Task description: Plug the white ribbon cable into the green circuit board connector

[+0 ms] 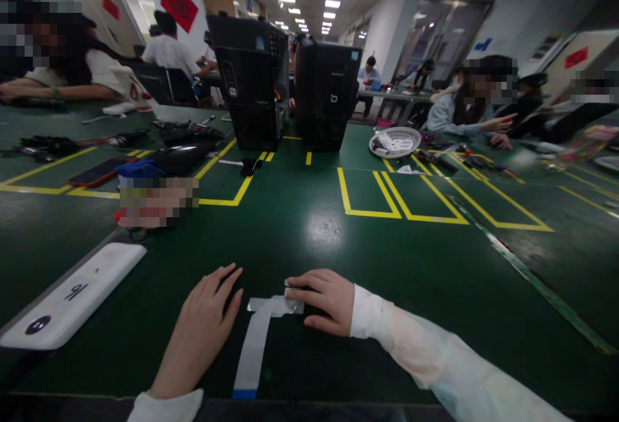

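A white flat ribbon cable (252,351) with a blue end lies on the green table, close to its front edge. Clear tape (273,306) crosses the cable's upper end. My right hand (326,299) rests over the right end of the tape, fingers stretched out to the left, fingertips touching a small pale piece there. What lies under those fingers is partly hidden. To the left of the cable, my left hand (207,309) lies flat with its fingers apart, holding nothing and not touching the cable.
A white device (77,296) labelled "1K" lies at left. Two black computer towers (254,87) stand at the back. A white basket (394,143), yellow tape outlines (372,214), cables (48,146) and tools cover parts of the table. People (464,103) sit on both sides.
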Demonstrator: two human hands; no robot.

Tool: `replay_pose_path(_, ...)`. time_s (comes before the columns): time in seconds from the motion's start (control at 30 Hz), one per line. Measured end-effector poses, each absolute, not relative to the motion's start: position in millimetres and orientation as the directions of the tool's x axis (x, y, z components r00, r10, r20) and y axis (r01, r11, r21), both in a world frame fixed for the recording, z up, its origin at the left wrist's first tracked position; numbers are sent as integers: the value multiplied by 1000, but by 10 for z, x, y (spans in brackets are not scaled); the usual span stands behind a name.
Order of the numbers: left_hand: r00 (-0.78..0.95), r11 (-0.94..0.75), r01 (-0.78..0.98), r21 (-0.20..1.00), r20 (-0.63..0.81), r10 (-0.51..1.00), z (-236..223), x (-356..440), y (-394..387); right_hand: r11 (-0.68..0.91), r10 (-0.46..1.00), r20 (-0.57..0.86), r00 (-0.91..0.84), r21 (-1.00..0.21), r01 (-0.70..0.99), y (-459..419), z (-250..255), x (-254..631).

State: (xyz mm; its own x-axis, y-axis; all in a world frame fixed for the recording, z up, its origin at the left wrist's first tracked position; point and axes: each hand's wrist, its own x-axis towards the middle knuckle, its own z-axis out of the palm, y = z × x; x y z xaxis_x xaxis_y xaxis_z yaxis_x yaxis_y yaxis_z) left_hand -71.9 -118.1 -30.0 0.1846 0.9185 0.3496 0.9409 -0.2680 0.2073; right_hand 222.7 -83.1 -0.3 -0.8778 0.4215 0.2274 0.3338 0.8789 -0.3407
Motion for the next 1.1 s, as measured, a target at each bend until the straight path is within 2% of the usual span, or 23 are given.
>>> replay_pose_path(0.07, 185, -268, 941, 208, 349, 919, -295, -716, -1185, 872, 432, 246, -868, -358, 333, -794, -40, 2279)
replay_pose_path(0.13, 177, -258, 943, 210, 341, 923, -286, -713, -1190, 847, 505, 279, -817, -344, 406, -713, -106, 2391)
replay_pose_path(0.23, 161, -241, 946, 217, 330, 930, -271, -710, -1197, 681, 731, 302, -612, -272, 680, -509, -221, 2718)
replay_pose_path(0.3, 160, -240, 945, 222, 326, 932, -265, -710, -1199, 430, 891, 254, -376, -206, 879, -368, -267, 3044)
replay_pose_path(0.37, 164, -243, 945, 219, 324, 932, -267, -712, -1197, 87, 977, 205, -59, -127, 988, -283, -265, 3426)
replay_pose_path(0.47, 170, -245, 947, 209, 323, 931, -288, -723, -1190, -362, 904, 204, 375, -95, 927, -328, -192, 4008)
replay_pose_path(0.57, 171, -250, 945, 211, 331, 928, -319, -740, -1184, -597, 762, 210, 613, -137, 790, -537, -122, 4492)
replay_pose_path(0.67, 176, -253, 944, 209, 330, 927, -329, -747, -1182, -684, 679, 232, 696, -142, 715, -771, -118, 4835)
replay_pose_path(0.9, 194, -269, 944, 192, 337, 921, -303, -732, -1177, -769, 598, 225, 770, -111, 630, -1047, -148, 5206)
replay_pose_path(1.1, 199, -270, 948, 169, 345, 917, -317, -734, -1171, -812, 560, 45, 827, -166, 559, -1053, -98, 5336)
